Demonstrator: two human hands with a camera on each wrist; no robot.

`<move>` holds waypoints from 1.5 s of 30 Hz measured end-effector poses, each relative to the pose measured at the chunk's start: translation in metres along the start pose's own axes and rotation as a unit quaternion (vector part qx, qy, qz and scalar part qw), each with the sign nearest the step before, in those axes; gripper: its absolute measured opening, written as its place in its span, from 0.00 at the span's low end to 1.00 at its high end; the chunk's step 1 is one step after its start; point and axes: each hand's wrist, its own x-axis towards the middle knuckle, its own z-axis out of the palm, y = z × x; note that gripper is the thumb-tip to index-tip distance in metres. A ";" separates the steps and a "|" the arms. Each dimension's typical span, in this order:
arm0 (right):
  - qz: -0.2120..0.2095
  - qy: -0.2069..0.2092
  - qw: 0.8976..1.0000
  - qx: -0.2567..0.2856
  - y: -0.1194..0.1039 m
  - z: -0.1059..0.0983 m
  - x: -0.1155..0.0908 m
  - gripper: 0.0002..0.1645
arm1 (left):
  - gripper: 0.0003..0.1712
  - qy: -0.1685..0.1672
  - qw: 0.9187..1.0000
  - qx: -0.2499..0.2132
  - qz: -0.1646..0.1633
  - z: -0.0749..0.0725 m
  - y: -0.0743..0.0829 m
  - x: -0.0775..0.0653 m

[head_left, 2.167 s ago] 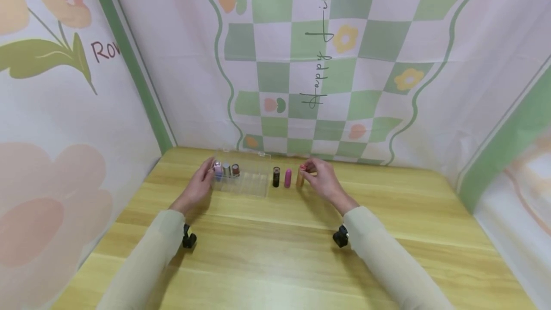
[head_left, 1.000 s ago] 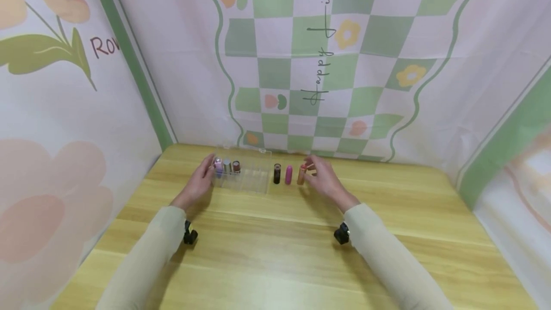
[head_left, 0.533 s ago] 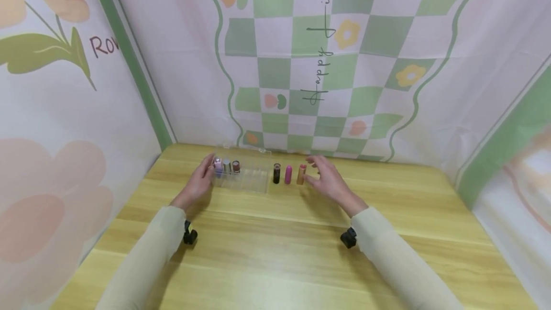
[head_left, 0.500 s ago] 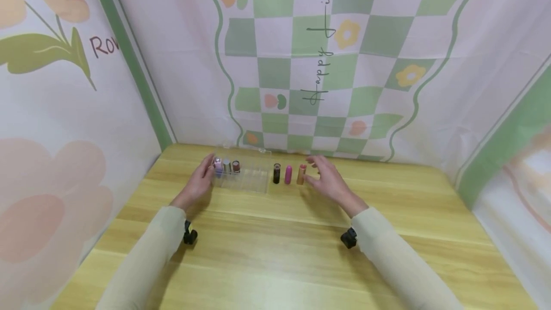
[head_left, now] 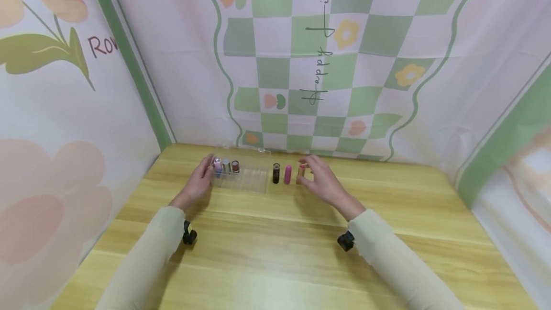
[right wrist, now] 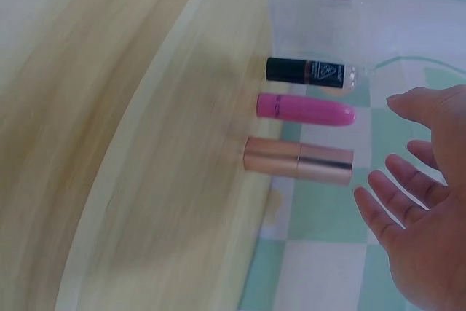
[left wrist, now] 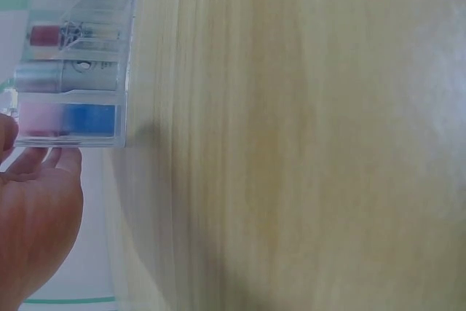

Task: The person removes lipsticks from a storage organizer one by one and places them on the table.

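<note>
At the back of the table, my left hand [head_left: 199, 182] grips the left end of a clear plastic lipstick organizer [head_left: 254, 183], thumb at its top edge and fingers along its end wall. Its leftmost slots hold a pink-and-blue lipstick [left wrist: 69, 119], a silver lipstick [left wrist: 69, 76] and a dark red-capped one [left wrist: 47, 35]. To its right stand a black lipstick [right wrist: 304, 71], a magenta lipstick [right wrist: 306, 110] and a rose-gold lipstick [right wrist: 298, 160], all upright in a row. My right hand [head_left: 324, 183] is at the rose-gold one, fingers spread and apart from it in the right wrist view.
The wooden table [head_left: 267, 252] reaches toward me in front of the row. Close behind the organizer hangs a checked fabric backdrop [head_left: 273, 75]. Another printed curtain [head_left: 51, 123] stands at the left edge. The organizer's right slots hold no lipsticks.
My right hand pinched the top of the rose-gold lipstick earlier, let go and drew back right, then came left over it again. The left hand and organizer have stayed in place.
</note>
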 end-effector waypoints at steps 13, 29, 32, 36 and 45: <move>-0.030 -0.002 1.000 -0.001 -0.012 0.010 0.004 0.31 | 0.32 -0.002 1.000 0.005 -0.004 -0.001 0.001 0.001; -0.058 -0.004 0.998 0.034 -0.025 0.017 0.011 0.31 | 0.33 -0.005 1.000 0.005 -0.010 0.000 0.002 0.002; -0.066 0.000 0.997 0.032 -0.028 0.020 0.013 0.30 | 0.32 -0.001 1.000 0.004 -0.010 0.001 0.002 0.002; -0.083 0.006 0.996 0.021 -0.036 0.026 0.017 0.29 | 0.32 0.006 1.000 0.008 -0.009 0.000 0.002 0.004; -0.081 -0.008 0.996 0.040 -0.053 0.040 0.029 0.31 | 0.32 0.006 1.000 0.008 -0.014 0.002 -0.002 0.004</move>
